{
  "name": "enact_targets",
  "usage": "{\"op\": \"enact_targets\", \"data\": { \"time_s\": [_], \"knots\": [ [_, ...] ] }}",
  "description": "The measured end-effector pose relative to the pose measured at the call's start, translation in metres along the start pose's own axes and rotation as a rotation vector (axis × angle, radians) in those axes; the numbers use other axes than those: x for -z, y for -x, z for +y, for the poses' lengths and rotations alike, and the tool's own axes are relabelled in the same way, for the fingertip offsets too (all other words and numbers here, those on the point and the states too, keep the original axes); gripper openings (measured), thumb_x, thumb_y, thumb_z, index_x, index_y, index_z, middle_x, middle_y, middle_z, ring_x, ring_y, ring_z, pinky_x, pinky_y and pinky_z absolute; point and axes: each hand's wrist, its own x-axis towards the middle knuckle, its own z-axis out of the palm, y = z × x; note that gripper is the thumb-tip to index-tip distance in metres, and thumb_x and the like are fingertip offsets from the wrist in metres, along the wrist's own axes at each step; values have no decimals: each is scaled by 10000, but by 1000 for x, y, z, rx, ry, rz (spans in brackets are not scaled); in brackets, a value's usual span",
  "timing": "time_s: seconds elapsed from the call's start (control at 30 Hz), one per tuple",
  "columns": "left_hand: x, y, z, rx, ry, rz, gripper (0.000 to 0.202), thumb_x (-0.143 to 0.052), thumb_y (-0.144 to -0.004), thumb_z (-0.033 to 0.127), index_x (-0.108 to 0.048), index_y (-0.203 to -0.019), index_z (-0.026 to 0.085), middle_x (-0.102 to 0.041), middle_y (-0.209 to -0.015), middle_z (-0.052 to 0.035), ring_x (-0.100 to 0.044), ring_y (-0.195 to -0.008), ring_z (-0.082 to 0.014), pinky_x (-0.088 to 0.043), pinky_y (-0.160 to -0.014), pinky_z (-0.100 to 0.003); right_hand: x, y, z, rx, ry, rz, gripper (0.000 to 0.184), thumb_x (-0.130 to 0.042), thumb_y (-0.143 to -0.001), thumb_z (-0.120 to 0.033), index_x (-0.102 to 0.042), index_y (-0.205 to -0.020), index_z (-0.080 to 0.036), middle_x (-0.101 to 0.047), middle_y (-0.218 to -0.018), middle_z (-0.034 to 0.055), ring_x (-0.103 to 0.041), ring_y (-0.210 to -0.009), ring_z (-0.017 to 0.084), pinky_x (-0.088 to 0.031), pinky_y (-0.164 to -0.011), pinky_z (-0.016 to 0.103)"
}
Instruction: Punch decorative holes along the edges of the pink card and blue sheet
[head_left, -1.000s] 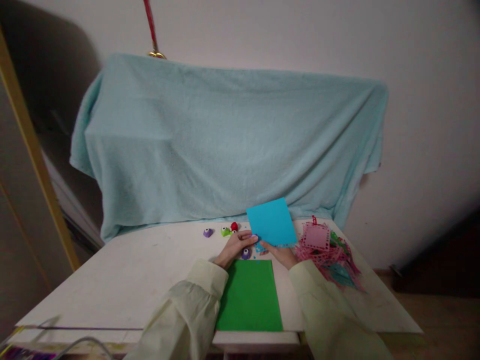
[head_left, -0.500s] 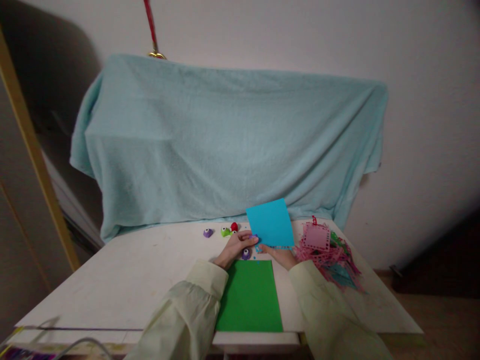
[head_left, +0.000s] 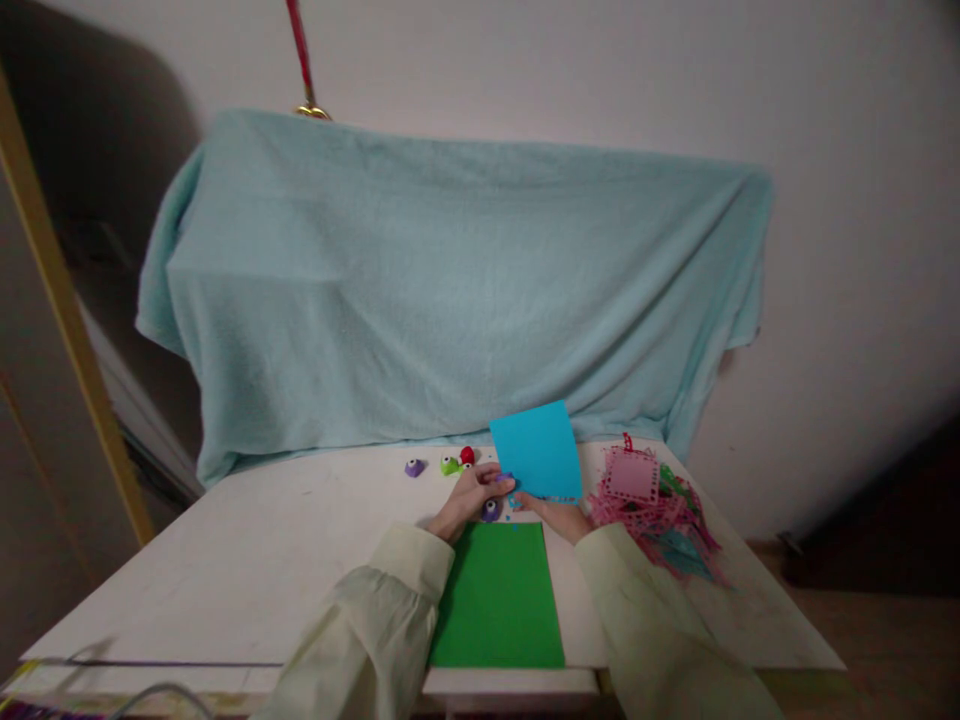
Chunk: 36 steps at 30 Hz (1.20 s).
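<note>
My left hand point(head_left: 471, 495) is closed around a small purple paper punch point(head_left: 505, 477) at the lower left corner of a blue sheet of paper point(head_left: 536, 450). My right hand point(head_left: 555, 513) grips the sheet's lower edge, its thumb on the near side and its other fingers mostly hidden. A row of small punched holes runs along that edge. Just below my left hand lies another purple punch with an eye point(head_left: 491, 510). Tiny blue paper bits point(head_left: 508, 518) are scattered between my hands, above a green sheet point(head_left: 499, 600) lying flat.
Farther left on the white table point(head_left: 247, 560) are a purple punch point(head_left: 414, 467), a green one point(head_left: 449, 465) and a red one point(head_left: 468, 455). A heap of pink paper strips point(head_left: 645, 515) lies at the right under a pink punched card point(head_left: 632, 475). A light blue cloth point(head_left: 465, 290) hangs behind.
The blue sheet has shifted very slightly left and down with my hands. Both hands keep their grips; the camera view has moved a little.
</note>
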Motion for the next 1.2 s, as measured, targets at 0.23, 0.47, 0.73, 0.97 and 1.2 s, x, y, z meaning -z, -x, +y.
{"op": "enact_targets", "data": {
  "time_s": [0.23, 0.47, 0.73, 0.97, 1.2],
  "knots": [
    [-1, -2, -6, -13, -13, 33, 443, -819, -520, 342, -678, -870, 110, -686, -820, -88, -618, -707, -166, -442, -660, -245, -3, 3, -12, -45, -11, -8, 310, -676, -659, -459, -701, -867, -230, -715, -924, 67, -660, -863, 273, -498, -838, 437],
    [-2, 0, -6, -79, -62, 62, 428, -786, -568, 383, -664, -878, 115, -679, -835, -87, -613, -723, -167, -442, -655, -239, -3, 5, -21, 61, 70, -43, 277, -610, -717, -458, -679, -777, -197, -717, -798, 60, -658, -769, 223, -496, -793, 375],
    [-1, 0, -3, -101, -97, 74, 440, -791, -552, 384, -666, -880, 119, -672, -829, -83, -613, -734, -174, -449, -679, -259, -2, 5, -19, 181, 100, -8, 268, -604, -739, -451, -663, -731, -190, -705, -742, 48, -643, -707, 197, -487, -755, 335],
    [-3, 7, 8, -82, -91, 84, 369, -793, -550, 385, -666, -771, 118, -663, -766, -83, -602, -727, -192, -448, -656, -271, -3, 7, -23, 108, 9, -16, 304, -616, -720, -473, -646, -810, -184, -704, -771, 55, -649, -679, 198, -517, -699, 337],
    [-1, 7, 10, -64, -88, 86, 382, -794, -544, 408, -678, -772, 124, -653, -711, -84, -606, -729, -215, -462, -666, -309, -2, 3, -17, 124, -50, 14, 308, -623, -716, -492, -636, -786, -193, -681, -683, 35, -635, -616, 186, -534, -637, 314]
  ]
}}
